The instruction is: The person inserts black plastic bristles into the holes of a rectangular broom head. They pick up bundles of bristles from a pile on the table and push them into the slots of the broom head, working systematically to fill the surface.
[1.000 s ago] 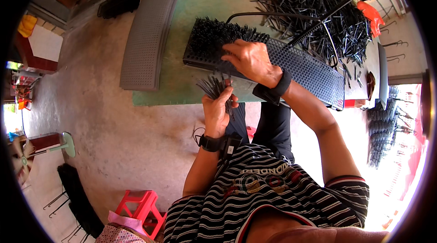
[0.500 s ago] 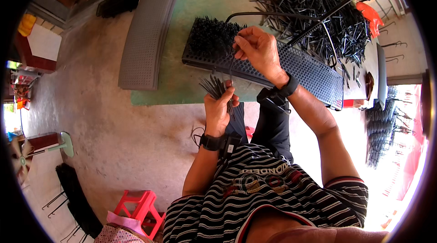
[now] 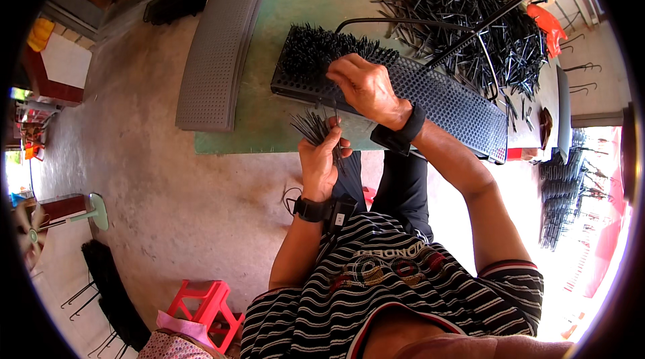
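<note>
My left hand (image 3: 318, 161) is closed round a bundle of thin black strips (image 3: 310, 127), their tips fanning out beyond the thumb, just off the table's near edge. Above it, my right hand (image 3: 368, 90) is bent over with its fingers pinched, over the front edge of a black perforated tray (image 3: 443, 103). What the right fingertips hold is hidden behind the hand; a thin dark strip shows between the two hands. Many short black pieces stand upright, densely packed, in the tray's left part (image 3: 309, 53).
A large heap of loose black pieces (image 3: 470, 29) lies behind the tray. A black bent-rod frame (image 3: 403, 21) and a slanting bar (image 3: 510, 6) cross above it. Grey perforated panels (image 3: 215, 56) are stacked at the table's left. A pink stool (image 3: 201, 305) stands at lower left.
My right hand has turned over and moved slightly left and down toward the left hand, uncovering more of the upright pieces in the tray. The left hand has barely moved.
</note>
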The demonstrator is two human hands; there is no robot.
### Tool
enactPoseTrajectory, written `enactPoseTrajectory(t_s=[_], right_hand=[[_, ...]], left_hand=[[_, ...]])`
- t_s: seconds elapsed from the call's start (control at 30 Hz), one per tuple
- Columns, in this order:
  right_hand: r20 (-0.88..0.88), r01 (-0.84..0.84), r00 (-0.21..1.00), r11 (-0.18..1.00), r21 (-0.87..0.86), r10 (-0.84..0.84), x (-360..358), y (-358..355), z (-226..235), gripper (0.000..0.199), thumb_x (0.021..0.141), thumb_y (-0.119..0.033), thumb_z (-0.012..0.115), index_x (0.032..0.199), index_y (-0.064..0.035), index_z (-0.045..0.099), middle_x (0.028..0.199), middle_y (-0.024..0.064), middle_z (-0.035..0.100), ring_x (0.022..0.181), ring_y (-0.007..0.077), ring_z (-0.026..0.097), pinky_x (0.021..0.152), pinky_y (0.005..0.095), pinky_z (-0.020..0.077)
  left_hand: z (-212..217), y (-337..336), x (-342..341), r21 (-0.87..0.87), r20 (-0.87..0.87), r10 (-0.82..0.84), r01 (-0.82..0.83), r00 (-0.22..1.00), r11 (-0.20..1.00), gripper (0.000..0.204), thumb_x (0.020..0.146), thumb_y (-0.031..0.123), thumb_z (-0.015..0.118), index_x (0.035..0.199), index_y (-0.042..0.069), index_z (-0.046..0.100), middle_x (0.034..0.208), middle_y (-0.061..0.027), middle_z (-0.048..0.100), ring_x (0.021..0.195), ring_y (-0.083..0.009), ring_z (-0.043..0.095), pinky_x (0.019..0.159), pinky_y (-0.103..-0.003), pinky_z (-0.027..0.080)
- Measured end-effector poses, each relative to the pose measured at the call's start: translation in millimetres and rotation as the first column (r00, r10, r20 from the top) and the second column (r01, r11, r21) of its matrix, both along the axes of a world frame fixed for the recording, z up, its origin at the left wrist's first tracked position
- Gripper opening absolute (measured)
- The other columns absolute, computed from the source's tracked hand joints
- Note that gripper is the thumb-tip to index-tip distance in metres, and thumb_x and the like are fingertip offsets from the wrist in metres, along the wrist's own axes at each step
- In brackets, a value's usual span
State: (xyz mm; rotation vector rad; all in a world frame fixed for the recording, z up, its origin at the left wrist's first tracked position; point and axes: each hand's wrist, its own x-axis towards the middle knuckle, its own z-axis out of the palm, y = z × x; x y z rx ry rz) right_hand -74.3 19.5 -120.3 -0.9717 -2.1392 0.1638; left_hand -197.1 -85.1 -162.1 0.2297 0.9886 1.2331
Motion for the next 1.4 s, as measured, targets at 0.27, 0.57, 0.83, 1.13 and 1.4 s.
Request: enactPoseTrajectory(t_s=[0.27, 0.57, 0.83, 1.13, 1.4], right_hand=[[0.216, 0.186, 0.969, 0.923, -0.338, -0.117, 11.1, -20.6, 9.6, 0.019, 0.075, -0.022, 0.071, 0.078, -0.0034, 0.065, 0.062, 0.0103, 0.061, 0.057, 0.0291, 0.06, 0.05, 0.0349, 0.0474], [-0.321, 0.036, 0.924, 0.884, -0.466, -0.207, -0.5, -24.4, 32.5, 0.023, 0.085, -0.004, 0.06, 0.106, 0.0009, 0.051, 0.071, 0.0138, 0.065, 0.061, 0.0172, 0.066, 0.053, 0.0274, 0.0506], [-0.341, 0.009, 0.936, 0.972, -0.236, -0.091, -10.6, -12.8, 2.3, 0.021, 0.084, -0.002, 0.061, 0.102, -0.0001, 0.051, 0.079, 0.016, 0.065, 0.069, 0.0262, 0.067, 0.057, 0.0311, 0.0528], [-0.06, -0.025, 0.998, 0.998, -0.066, 0.021, -8.8, -5.2, -1.5, 0.015, 0.081, -0.005, 0.064, 0.094, -0.002, 0.058, 0.077, 0.0127, 0.061, 0.065, 0.0318, 0.062, 0.054, 0.0361, 0.0496], [-0.006, 0.132, 0.989, 0.909, -0.396, -0.146, 9.8, -26.6, 16.6, 0.018, 0.077, -0.022, 0.069, 0.08, -0.0035, 0.067, 0.07, 0.0105, 0.065, 0.059, 0.0278, 0.062, 0.053, 0.0351, 0.0491]], left_hand=[[-4.4, 2.0, -0.3, -0.011, -0.01, -0.032, 0.032, 0.999, 0.999, 0.019, 0.081, 0.005, 0.068, 0.099, 0.002, 0.063, 0.085, -0.0074, 0.065, 0.063, -0.0172, 0.062, 0.05, -0.031, 0.052], [4.1, 1.1, 0.9, 0.046, 0.078, -0.016, 0.013, 0.997, 0.999, 0.019, 0.085, 0.0, 0.059, 0.104, -0.001, 0.058, 0.088, -0.0092, 0.062, 0.07, -0.0207, 0.063, 0.06, -0.034, 0.056], [-3.3, -0.9, -6.5, 0.044, 0.047, 0.002, -0.004, 0.999, 0.999, 0.021, 0.085, 0.001, 0.058, 0.106, -0.001, 0.059, 0.082, -0.0069, 0.059, 0.068, -0.0174, 0.06, 0.059, -0.036, 0.057], [-0.9, 0.7, -5.8, -0.034, 0.006, 0.035, -0.035, 0.999, 0.999, 0.018, 0.082, 0.001, 0.063, 0.1, 0.0, 0.06, 0.083, -0.0067, 0.061, 0.063, -0.0182, 0.061, 0.054, -0.034, 0.055], [3.1, 2.6, 3.8, -0.006, 0.074, 0.049, -0.048, 0.996, 0.999, 0.018, 0.082, 0.002, 0.065, 0.099, 0.001, 0.059, 0.084, -0.008, 0.063, 0.064, -0.022, 0.065, 0.054, -0.035, 0.055]])
